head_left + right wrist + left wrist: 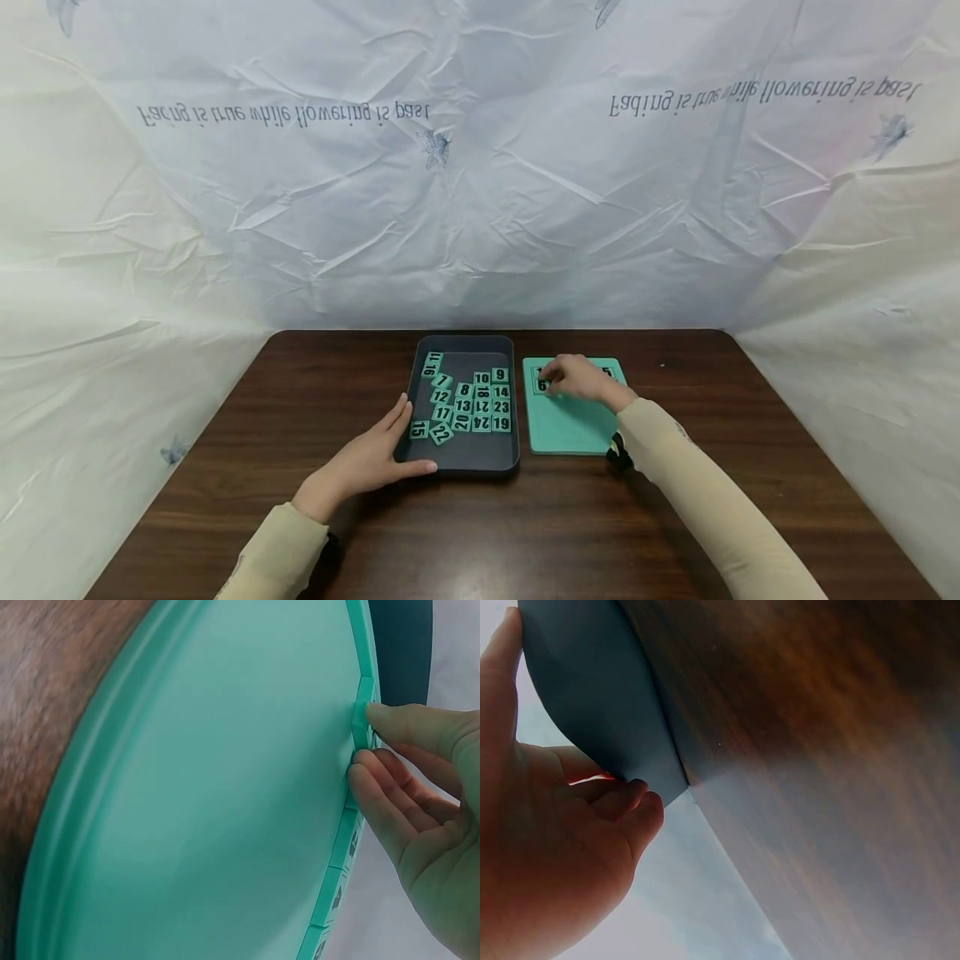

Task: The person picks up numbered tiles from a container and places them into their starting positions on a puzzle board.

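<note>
Fingers of the left hand (365, 463) lie straight along the left wall of the dark tray (465, 465), thumb along its near edge, pressing rather than gripping; the left wrist view shows only the tray's curved outer wall (592, 697) against the palm (547, 847), none of what lies inside. From the head view the tray holds loose green number tiles (468, 402), readable as 9, 10, 8, 14, 23, 19, 13, 17, 12, 15, 11 and 7, some tilted. Right of the tray, just beside it on the brown table (300, 400), lies the green board (570, 425). The right hand (579, 379) covers the board's far left corner, where a 6 peeks out. Only the right wrist view shows the grip: thumb and fingertips (367, 761) pinch a tile (362, 712) at the board's rim (105, 742), next to tiles already seated there. Behind the table, the white backdrop (480, 208) carries upside-down print: "Fading is true while flowering is past".
</note>
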